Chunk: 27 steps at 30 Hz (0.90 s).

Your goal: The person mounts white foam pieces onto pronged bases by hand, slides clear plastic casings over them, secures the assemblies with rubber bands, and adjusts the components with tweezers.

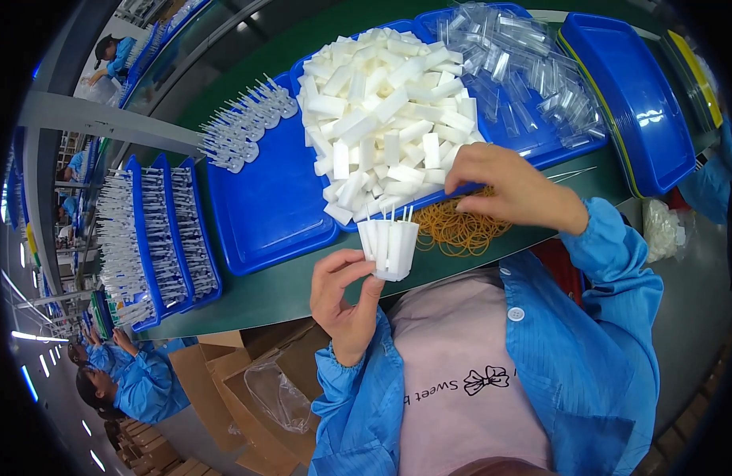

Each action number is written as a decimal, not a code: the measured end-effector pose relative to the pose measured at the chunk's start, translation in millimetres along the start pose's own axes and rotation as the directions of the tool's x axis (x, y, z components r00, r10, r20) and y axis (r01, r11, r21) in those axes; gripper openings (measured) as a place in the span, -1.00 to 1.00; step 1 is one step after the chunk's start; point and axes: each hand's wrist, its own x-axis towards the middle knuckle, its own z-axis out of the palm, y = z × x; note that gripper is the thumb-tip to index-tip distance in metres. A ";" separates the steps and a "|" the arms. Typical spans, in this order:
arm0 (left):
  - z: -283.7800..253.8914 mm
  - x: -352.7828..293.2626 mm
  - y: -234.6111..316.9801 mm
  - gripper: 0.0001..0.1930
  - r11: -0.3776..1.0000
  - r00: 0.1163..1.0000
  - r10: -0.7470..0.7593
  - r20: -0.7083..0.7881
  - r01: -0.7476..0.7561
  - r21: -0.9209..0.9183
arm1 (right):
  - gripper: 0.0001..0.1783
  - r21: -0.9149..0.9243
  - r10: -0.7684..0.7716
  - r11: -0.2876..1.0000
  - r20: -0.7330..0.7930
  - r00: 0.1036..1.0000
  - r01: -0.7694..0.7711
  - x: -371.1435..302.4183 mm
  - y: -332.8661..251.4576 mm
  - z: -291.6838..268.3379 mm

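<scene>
My left hand (pixel 346 301) grips a small white plastic holder (pixel 391 252) between thumb and fingers. White upright pieces stand around it, and several thin pins stick up from its top. My right hand (pixel 501 186) hovers over a heap of tan rubber bands (pixel 461 230), by the front edge of the foam pile. Its fingers are bent, with a gap between the fingertips and thumb, and nothing shows in them. A large pile of white foam blocks (pixel 390 111) fills the tray just beyond both hands.
To the left, a blue tray (pixel 259 214) carries white pin-topped parts (pixel 247 123); racks of similar parts (pixel 155 238) stand farther left. Clear plastic pieces (pixel 524 63) lie in a tray at back right, beside stacked blue trays (pixel 639 103). An open cardboard box (pixel 223 381) sits below the table edge.
</scene>
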 end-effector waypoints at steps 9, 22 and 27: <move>-5.1 -3.9 3.2 -0.78 1.000 1.000 -0.020 -0.006 0.020 -0.017 | -0.47 -0.629 0.284 0.630 -0.360 0.889 -0.456 -34.4 76.7 -54.7; 5.0 2.4 10.0 -0.74 0.995 0.991 0.036 0.128 -0.023 -0.101 | -0.78 0.276 0.409 0.910 -0.488 0.771 -0.308 -33.4 23.7 -41.9; 9.8 5.0 13.9 -0.72 0.987 0.970 0.155 0.188 -0.145 -0.066 | -0.81 0.374 0.331 0.900 -0.247 0.911 -0.226 -10.6 -35.6 -35.0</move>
